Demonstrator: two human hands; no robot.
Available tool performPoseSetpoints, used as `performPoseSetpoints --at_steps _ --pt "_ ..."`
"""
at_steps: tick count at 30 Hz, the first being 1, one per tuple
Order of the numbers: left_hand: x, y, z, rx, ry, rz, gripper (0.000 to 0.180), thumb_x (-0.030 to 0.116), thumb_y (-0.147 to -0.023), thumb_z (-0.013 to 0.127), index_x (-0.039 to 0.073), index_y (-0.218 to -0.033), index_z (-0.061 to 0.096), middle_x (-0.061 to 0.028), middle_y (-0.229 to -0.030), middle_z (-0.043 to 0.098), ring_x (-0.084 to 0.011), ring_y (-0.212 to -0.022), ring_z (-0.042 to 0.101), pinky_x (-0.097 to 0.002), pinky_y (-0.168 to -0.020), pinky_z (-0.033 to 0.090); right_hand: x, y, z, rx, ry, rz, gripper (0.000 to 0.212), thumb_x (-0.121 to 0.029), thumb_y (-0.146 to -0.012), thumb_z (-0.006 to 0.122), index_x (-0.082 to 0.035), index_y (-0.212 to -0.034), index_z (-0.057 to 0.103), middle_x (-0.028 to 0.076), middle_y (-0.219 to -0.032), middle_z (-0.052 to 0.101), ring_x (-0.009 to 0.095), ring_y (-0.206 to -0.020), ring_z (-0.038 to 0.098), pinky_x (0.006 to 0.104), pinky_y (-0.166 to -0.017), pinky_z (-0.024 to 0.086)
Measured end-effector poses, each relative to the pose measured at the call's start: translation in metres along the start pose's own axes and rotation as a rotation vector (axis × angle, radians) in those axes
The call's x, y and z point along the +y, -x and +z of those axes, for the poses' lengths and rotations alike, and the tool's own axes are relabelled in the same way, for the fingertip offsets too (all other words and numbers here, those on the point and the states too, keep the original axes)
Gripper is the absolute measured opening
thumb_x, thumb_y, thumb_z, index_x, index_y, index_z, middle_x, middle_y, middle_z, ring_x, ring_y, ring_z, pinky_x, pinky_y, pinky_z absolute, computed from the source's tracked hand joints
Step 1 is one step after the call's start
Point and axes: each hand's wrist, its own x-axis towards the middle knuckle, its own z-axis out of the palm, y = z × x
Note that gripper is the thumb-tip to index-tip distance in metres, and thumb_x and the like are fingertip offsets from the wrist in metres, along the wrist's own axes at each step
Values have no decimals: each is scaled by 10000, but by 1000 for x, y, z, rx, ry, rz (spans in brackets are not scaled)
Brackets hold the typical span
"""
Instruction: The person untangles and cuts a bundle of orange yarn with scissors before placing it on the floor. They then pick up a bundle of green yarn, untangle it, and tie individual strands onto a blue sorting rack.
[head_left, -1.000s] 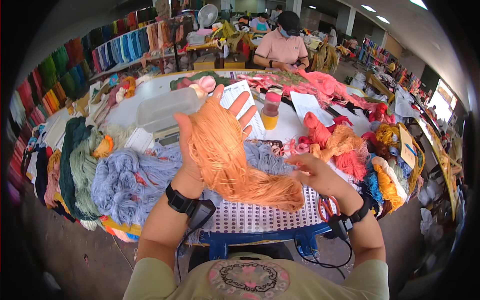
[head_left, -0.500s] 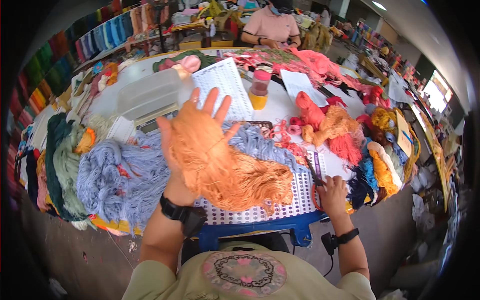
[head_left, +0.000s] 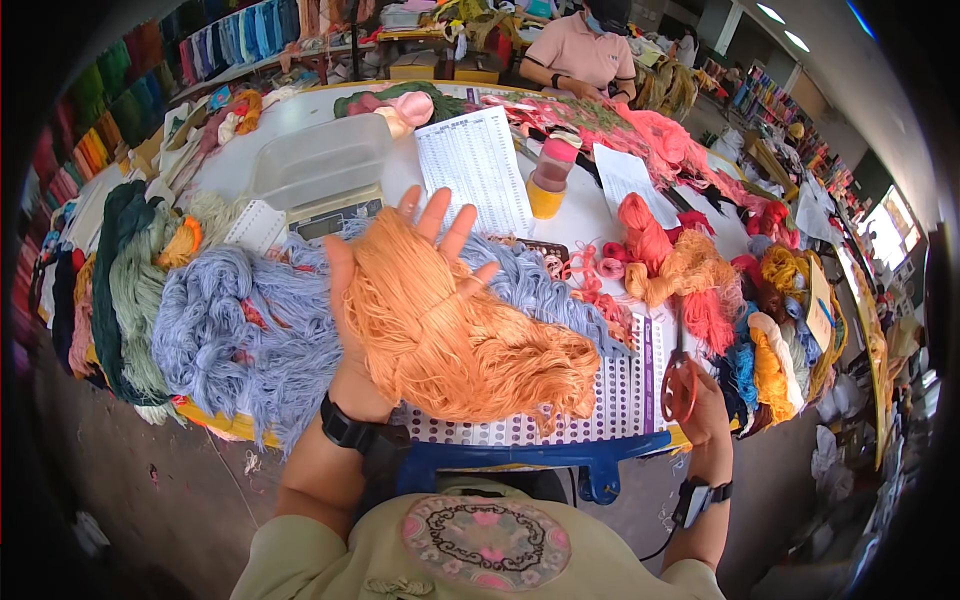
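My left hand (head_left: pixel 446 222) holds up an orange skein of thread (head_left: pixel 450 330); the skein lies across the palm, with my fingers spread out behind and above it. Its loose end hangs to the right over a white dotted sheet (head_left: pixel 500 430). At the right, my right hand (head_left: pixel 708 408) is closed round the red-orange handles of a pair of scissors (head_left: pixel 680 388), whose dark blades point away from me. The scissors are beside the sheet's purple-marked edge, apart from the skein. Light-blue thread (head_left: pixel 245 340) is heaped left of and behind my left hand.
A clear plastic box (head_left: pixel 320 160) sits on a scale (head_left: pixel 335 218). Behind are a printed sheet (head_left: pixel 475 170) and a pink-lidded jar (head_left: pixel 552 178). Coral skeins (head_left: pixel 645 235) and mixed-colour bundles (head_left: pixel 775 350) lie right. A person (head_left: pixel 580 55) sits across the table.
My right hand has picked up the scissors by the handles and shifted a little right. My left hand still supports the orange skein, and the whole view has swung slightly.
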Motion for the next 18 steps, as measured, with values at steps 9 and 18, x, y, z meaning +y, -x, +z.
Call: performPoseSetpoints --at_steps 9,18 --pt "-22 -4 4 52 25 -60 796 662 -930 341 32 -1417 355 -150 -1502 349 -306 -1431 239 -631 -1124 177 -29 67 142 -777 158 35 600 -124 -859 632 1 -1385 371 170 -1028 641 280 -979 637 376 -885 513" --pt "-20 -5 6 50 7 -43 784 642 -950 305 3 -1401 374 -150 -1502 352 -270 -1431 252 -560 -1148 197 1 59 149 -877 422 -208 509 -454 -905 634 -7 -1143 582 -15 -756 541 37 -594 487 187 -522 377"
